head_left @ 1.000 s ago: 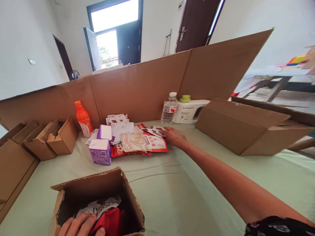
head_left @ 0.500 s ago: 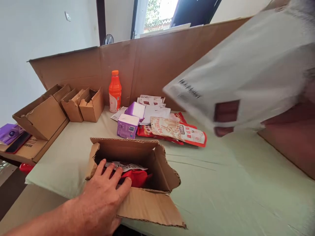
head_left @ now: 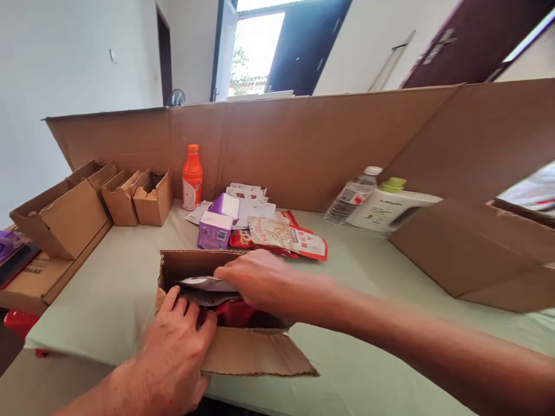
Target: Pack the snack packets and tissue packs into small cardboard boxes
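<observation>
An open cardboard box (head_left: 260, 353) stands at the near edge of the green-covered surface, its front flap folded outward. My left hand (head_left: 180, 341) is closed over the box's near left edge, with fingertips reaching inside. In the opening, my right hand (head_left: 255, 277) pinches the right end of a white pouch (head_left: 202, 281) with dark edges, which lies tilted. Under it shows a red packet (head_left: 236, 314), partly hidden by the pouch and my hands. Just behind the box are purple-and-white tissue packs (head_left: 214, 231) and red-and-cream snack bags (head_left: 281, 234).
An orange bottle (head_left: 192, 179) stands by the cardboard partition (head_left: 277, 150), left of white packets (head_left: 255, 208). Small open boxes (head_left: 151, 199) line the left. A clear water bottle (head_left: 351, 199) and a white bottle (head_left: 388, 208) lean at right, beside a larger carton (head_left: 477, 254).
My right hand has brought the white pouch from the upper right down into the box. The view has swung right, showing the bottles and carton. My left hand stays on the box.
</observation>
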### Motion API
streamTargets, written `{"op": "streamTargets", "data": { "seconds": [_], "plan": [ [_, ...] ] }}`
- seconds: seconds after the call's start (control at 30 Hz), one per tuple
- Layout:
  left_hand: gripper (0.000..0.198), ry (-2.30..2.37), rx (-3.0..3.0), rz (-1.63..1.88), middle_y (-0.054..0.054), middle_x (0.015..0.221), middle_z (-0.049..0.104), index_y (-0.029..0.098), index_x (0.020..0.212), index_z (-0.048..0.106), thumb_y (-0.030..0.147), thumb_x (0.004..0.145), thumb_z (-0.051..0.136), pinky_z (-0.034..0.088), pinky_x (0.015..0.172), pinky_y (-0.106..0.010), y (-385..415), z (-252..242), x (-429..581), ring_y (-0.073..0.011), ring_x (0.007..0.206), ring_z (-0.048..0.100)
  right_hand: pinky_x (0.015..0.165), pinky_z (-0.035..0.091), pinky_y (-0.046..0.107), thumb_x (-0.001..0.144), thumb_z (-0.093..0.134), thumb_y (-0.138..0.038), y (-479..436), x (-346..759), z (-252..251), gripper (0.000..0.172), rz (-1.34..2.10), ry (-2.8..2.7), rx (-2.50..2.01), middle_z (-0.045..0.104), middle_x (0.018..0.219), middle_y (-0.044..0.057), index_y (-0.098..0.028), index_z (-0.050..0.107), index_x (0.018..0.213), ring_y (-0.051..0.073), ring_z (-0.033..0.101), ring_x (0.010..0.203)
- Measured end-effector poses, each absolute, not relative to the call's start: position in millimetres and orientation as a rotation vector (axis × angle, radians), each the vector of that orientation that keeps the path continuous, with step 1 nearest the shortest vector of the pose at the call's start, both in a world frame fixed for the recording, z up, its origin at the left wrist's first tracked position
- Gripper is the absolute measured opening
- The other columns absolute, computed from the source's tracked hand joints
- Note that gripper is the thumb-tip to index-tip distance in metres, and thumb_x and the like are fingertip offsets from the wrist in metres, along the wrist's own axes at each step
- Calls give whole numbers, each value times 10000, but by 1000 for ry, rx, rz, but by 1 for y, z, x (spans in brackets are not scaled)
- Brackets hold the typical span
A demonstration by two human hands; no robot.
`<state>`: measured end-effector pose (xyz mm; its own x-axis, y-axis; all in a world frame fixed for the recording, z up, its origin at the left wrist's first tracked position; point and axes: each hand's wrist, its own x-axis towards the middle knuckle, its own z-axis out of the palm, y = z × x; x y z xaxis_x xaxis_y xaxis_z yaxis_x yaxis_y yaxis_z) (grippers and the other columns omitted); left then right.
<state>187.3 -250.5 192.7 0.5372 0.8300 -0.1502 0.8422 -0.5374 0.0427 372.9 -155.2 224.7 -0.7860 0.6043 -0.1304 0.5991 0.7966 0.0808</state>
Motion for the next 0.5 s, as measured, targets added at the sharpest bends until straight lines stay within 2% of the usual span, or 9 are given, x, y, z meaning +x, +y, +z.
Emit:
{"op": "streamTargets", "data": {
  "seconds": [0.13,0.3,0.4,0.5],
  "plan": [
    [678,1449,2740,5,-184,1376,634,142,1349,610,237,683,688,360,1185,-623,-249,180,175,-385,1257,602,635,468,295,974,561,-181,-140,337,223,244,-89,2641,790,778,1018,179,-103,740,1120,272,754,917],
    [857,1477,2996,215,-222,1552,480,200,1428,518,151,589,683,504,1070,-539,-237,166,161,-395,1364,531,669,494,310,940,609,-205,-134,345,221,413,-273,2687,672,767,1118,170,-118,627,1344,273,745,949],
    [819,1437,3089,170,-225,1508,537,203,1413,524,188,617,717,534,1032,-510,-229,158,156,-402,1342,559,743,514,292,976,536,-181,-133,385,229,337,-471,2947,743,777,1117,110,-165,673,1283,217,734,961],
    [625,1494,3209,248,-177,1445,612,251,1344,585,98,743,667,537,1023,-464,-224,148,151,-349,1328,585,797,529,259,1030,452,-275,-105,440,234,326,-681,3227,1225,791,1028,53,-193,733,1174,159,725,910]
  ]
}}
